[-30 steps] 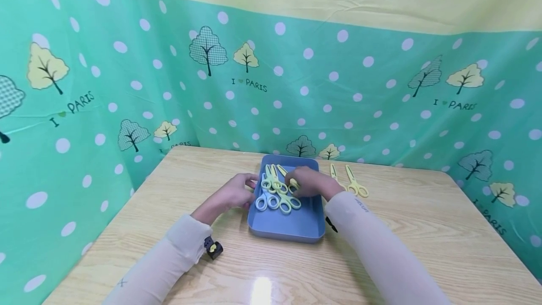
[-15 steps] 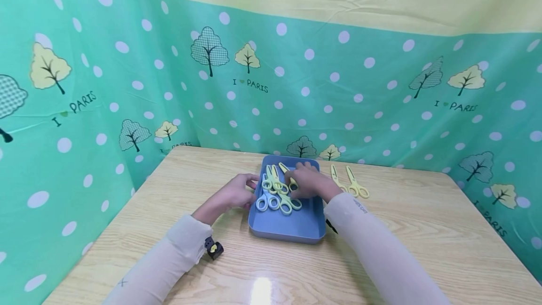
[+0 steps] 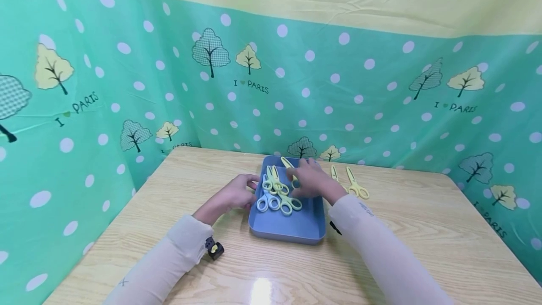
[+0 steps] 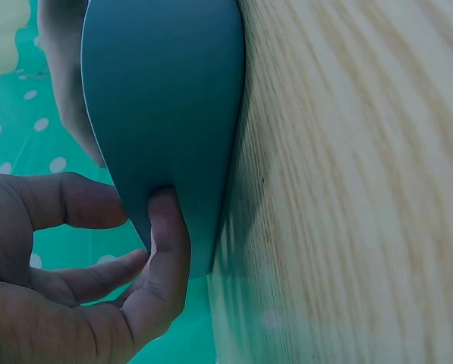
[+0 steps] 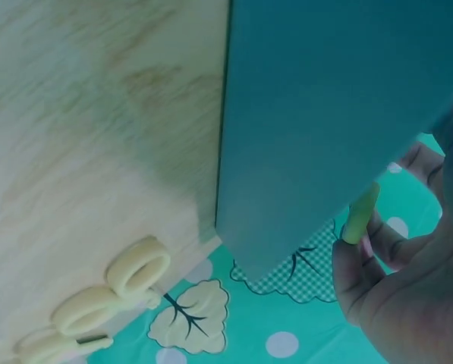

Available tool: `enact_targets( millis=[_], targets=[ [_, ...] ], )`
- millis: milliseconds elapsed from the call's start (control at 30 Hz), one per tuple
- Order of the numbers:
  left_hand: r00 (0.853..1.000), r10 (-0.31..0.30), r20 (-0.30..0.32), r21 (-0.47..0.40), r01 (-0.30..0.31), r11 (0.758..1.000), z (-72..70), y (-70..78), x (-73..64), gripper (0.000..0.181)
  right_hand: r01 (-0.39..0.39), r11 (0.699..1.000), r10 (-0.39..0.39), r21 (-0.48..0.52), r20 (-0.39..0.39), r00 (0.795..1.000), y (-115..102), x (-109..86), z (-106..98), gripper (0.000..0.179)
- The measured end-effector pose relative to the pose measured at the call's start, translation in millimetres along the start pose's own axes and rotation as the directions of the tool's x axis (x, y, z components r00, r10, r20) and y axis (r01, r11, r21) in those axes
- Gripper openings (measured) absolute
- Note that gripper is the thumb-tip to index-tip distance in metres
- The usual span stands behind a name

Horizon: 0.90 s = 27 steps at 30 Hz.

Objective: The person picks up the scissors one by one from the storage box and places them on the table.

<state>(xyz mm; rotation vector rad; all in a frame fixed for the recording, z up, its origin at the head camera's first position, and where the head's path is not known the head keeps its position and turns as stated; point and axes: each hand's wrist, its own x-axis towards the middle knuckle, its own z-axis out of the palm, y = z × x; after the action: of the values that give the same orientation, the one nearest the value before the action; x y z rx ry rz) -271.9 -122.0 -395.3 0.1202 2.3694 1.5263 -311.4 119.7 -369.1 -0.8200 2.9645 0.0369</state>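
Observation:
A blue-grey tray (image 3: 292, 226) holds several pairs of plastic scissors: blue ones (image 3: 267, 200) lie at its left, with pale green ones (image 3: 290, 204) beside and over them. My left hand (image 3: 237, 193) grips the tray's left wall; in the left wrist view, thumb and fingers lie on either side of its rim (image 4: 101, 144). Over the tray's far right part, my right hand (image 3: 312, 180) pinches yellow scissors (image 3: 288, 163), blades pointing away to the far left. The right wrist view shows a yellow end of them (image 5: 361, 216) between thumb and fingers, partly hidden by the hand.
Two pairs of yellow scissors lie on the wooden table (image 3: 402, 229) just right of the tray, one pair (image 3: 357, 185) in full view and the other (image 3: 334, 173) partly behind the right forearm. A green patterned curtain (image 3: 360, 88) hangs behind the table.
The yellow scissors in my right hand have moved slightly up and toward the tray's far edge, along with the hand. My left hand has stayed on the tray's wall.

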Motion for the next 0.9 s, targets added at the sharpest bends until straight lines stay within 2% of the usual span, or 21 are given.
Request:
enact_targets(
  millis=[200, 600, 900],
  targets=[
    [1.000, 0.001, 0.015, -0.004, -0.001, 1.000, 2.9, 2.9, -0.4, 0.078, -0.016, 0.999, 0.015, -0.042, -0.039, 0.999, 8, -10.7, -7, 0.034],
    [1.000, -0.008, 0.010, -0.001, 0.008, 1.000, 2.1, 4.1, -1.7, 0.077, -0.060, 0.998, 0.060, 0.003, -0.090, 0.994, 26, -30.9, -17, 0.035],
    [1.000, 0.002, 0.003, 0.001, -0.002, 1.000, 0.5, 1.9, -3.2, 0.076, -0.043, 0.998, 0.049, 0.042, -0.130, 0.990, 50, -50.2, -20, 0.033]
  ],
)
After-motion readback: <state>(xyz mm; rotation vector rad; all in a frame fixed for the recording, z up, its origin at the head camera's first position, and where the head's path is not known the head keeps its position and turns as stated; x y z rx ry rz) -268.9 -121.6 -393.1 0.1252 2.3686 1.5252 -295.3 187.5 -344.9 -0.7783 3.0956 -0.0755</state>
